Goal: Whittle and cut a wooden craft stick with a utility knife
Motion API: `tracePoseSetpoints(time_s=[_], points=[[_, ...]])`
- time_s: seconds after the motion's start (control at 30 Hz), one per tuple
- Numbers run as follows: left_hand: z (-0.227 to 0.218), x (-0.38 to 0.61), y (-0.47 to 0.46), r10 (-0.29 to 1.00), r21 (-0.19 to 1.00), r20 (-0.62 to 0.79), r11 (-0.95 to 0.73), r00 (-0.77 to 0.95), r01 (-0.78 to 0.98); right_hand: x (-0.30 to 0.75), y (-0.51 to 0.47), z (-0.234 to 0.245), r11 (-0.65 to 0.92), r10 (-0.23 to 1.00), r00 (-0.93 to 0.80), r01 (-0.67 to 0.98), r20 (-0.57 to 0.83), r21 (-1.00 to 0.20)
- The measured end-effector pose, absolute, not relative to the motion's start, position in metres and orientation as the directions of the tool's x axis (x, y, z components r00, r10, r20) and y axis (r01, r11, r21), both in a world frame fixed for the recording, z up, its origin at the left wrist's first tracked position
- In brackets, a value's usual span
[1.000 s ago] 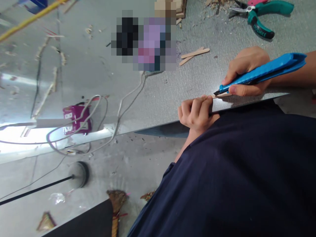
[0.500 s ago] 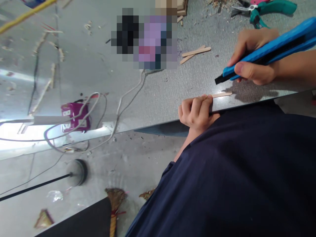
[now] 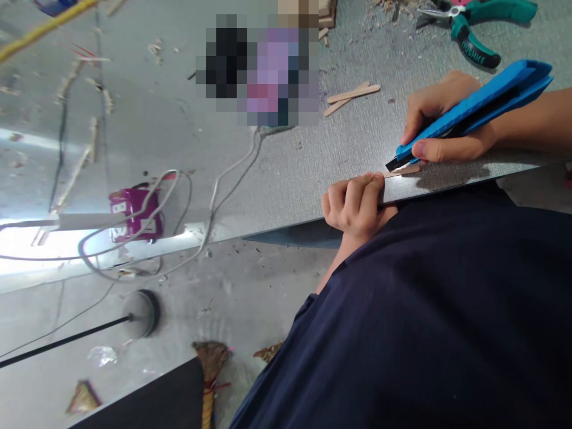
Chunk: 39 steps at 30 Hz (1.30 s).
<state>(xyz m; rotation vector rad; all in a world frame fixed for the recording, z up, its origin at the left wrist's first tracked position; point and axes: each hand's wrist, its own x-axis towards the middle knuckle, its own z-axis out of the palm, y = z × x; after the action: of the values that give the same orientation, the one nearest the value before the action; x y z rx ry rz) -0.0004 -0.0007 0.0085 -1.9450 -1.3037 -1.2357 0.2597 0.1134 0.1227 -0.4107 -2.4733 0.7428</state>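
Note:
My left hand (image 3: 355, 202) is closed at the table's edge, its fingers pressing down one end of a wooden craft stick (image 3: 407, 171). The other end of that stick sticks out to the right, flat on the tabletop. A blue utility knife (image 3: 473, 110) is gripped in my right hand (image 3: 447, 128), its handle slanting up to the right. Its dark tip is at the craft stick, just right of my left fingers; whether it touches the wood I cannot tell. Two more craft sticks (image 3: 353, 95) lie crossed farther back on the table.
Green-handled pliers (image 3: 476, 30) lie at the back right, near wood shavings (image 3: 400, 9). A blurred-out patch covers things at the back. A grey cable (image 3: 214, 185) runs left past a purple box (image 3: 134, 213). On the floor lies a broom (image 3: 210, 369).
My right hand has brought the utility knife down and slightly left, so its tip is now at the craft stick. The left hand has kept its place.

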Motion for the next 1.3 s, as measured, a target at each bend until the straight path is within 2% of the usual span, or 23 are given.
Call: tracePoseSetpoints(time_s=[0.2,0.37,0.5,0.67,0.87,1.0,1.13,1.3], points=[[0.005,-0.003,-0.001,0.427,0.101,0.896,-0.465,0.123,0.879,0.259,0.111,0.120,0.786,0.463,-0.797,0.166,0.388,-0.596],[-0.001,-0.005,-0.002,0.515,0.130,0.847,-0.435,0.127,0.891,0.259,0.112,0.121,0.800,0.439,-0.805,0.148,0.399,-0.581],[-0.004,-0.006,-0.004,0.518,0.165,0.850,-0.440,0.099,0.883,0.259,0.113,0.121,0.816,0.420,-0.805,0.134,0.418,-0.563],[-0.012,-0.008,-0.004,0.621,0.229,0.780,-0.394,0.073,0.890,0.260,0.113,0.120,0.820,0.411,-0.819,0.141,0.400,-0.554],[-0.010,-0.007,-0.004,0.591,0.214,0.804,-0.391,0.066,0.895,0.261,0.114,0.118,0.750,0.511,-0.798,0.232,0.320,-0.620],[-0.004,-0.005,-0.003,0.549,0.128,0.831,-0.350,0.093,0.928,0.261,0.114,0.118,0.741,0.502,-0.798,0.199,0.332,-0.642],[-0.001,-0.005,-0.002,0.482,0.112,0.868,-0.423,0.118,0.899,0.262,0.115,0.117,0.743,0.487,-0.807,0.180,0.335,-0.645],[-0.006,-0.008,-0.004,0.603,0.206,0.793,-0.402,0.089,0.892,0.262,0.116,0.118,0.727,0.501,-0.808,0.199,0.310,-0.657]])
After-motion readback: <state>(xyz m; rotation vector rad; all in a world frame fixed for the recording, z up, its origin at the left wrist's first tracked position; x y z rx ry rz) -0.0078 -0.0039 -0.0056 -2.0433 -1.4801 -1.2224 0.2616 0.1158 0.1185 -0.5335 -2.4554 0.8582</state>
